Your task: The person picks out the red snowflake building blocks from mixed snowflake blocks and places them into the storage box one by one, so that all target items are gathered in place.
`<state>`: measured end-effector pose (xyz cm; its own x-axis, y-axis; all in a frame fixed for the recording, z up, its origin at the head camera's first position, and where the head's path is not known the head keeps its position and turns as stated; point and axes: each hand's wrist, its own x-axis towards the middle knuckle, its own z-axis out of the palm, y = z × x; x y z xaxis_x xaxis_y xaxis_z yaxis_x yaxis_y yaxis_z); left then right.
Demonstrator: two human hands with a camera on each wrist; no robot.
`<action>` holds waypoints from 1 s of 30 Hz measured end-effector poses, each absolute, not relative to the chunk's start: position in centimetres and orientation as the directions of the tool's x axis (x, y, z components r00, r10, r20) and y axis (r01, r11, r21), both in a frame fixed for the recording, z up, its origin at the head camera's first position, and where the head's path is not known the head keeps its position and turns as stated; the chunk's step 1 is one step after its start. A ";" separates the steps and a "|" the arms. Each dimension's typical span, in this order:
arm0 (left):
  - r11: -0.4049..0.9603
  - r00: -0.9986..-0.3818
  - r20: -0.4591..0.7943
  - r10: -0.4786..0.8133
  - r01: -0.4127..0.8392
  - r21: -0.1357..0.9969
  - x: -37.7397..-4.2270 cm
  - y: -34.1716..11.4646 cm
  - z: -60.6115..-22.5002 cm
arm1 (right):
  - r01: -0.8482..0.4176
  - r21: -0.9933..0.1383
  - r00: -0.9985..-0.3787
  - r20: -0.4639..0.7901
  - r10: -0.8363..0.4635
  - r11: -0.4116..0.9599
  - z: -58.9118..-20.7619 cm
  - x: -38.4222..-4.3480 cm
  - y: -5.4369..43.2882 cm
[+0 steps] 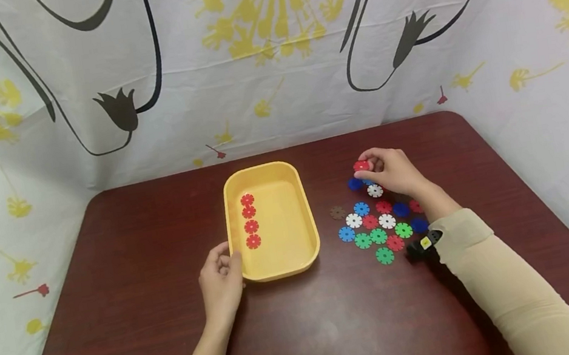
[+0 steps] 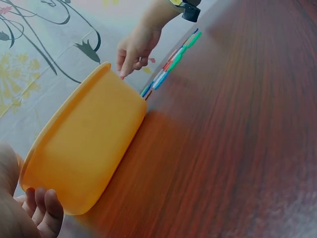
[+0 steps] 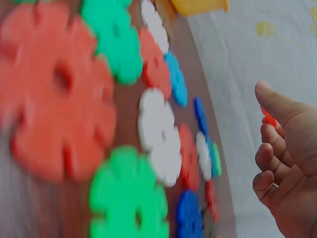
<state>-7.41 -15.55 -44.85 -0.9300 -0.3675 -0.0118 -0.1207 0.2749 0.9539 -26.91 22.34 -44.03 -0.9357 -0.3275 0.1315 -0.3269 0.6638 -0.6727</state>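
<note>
A yellow tray (image 1: 305,260) stands on the table, with a column of several red notched discs (image 1: 251,226) lying inside along its left side. My left hand (image 1: 223,282) holds the tray's near left corner, thumb at the rim and fingers against the outer wall; the left wrist view shows those fingers (image 2: 47,210) curled by the wall. Over the far end of a loose spread of discs, my right hand (image 1: 391,171) pinches a red notched disc (image 1: 361,165) between thumb and fingers. In the right wrist view only a sliver of that red disc (image 3: 269,117) shows.
Right of the tray lie flat notched discs: green ones (image 1: 378,236), white ones (image 1: 354,220), blue ones (image 1: 346,234), more red ones (image 1: 395,243) and a brown one (image 1: 337,212). The dark wooden table (image 1: 308,333) meets a patterned cloth (image 1: 272,93) at its back edge.
</note>
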 end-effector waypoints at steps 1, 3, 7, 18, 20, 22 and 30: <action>0.271 -0.930 -0.017 -0.368 -0.124 0.955 -7.4 -15.6 -44.8 | -0.337 -0.674 -0.932 0.137 -0.336 0.657 -43.9 -26.8 22.0; 0.264 -0.930 -0.020 -0.368 -0.125 0.956 -7.4 -15.6 -44.9 | -0.348 -0.679 -0.927 0.144 -0.347 0.646 -43.7 -26.6 21.5; 0.262 -0.929 -0.003 -0.370 -0.107 0.959 -7.5 -15.6 -45.0 | -0.360 -0.692 -0.921 0.157 -0.355 0.626 -43.5 -26.4 20.4; 0.250 -0.931 -0.001 -0.365 -0.099 0.963 -7.6 -15.5 -45.1 | -0.396 -0.711 -0.897 0.164 -0.411 0.581 -43.4 -25.7 17.7; 0.247 -0.931 -0.002 -0.366 -0.099 0.964 -7.6 -15.5 -45.0 | -0.404 -0.713 -0.892 0.168 -0.420 0.572 -43.2 -25.6 17.3; 0.248 -0.930 0.005 -0.366 -0.092 0.964 -7.6 -15.5 -45.0 | -0.412 -0.719 -0.886 0.172 -0.431 0.560 -43.0 -25.5 16.9; 0.264 -0.929 0.045 -0.367 -0.057 0.963 -7.6 -15.4 -45.1 | -0.444 -0.720 -0.865 0.187 -0.466 0.534 -42.4 -25.5 15.4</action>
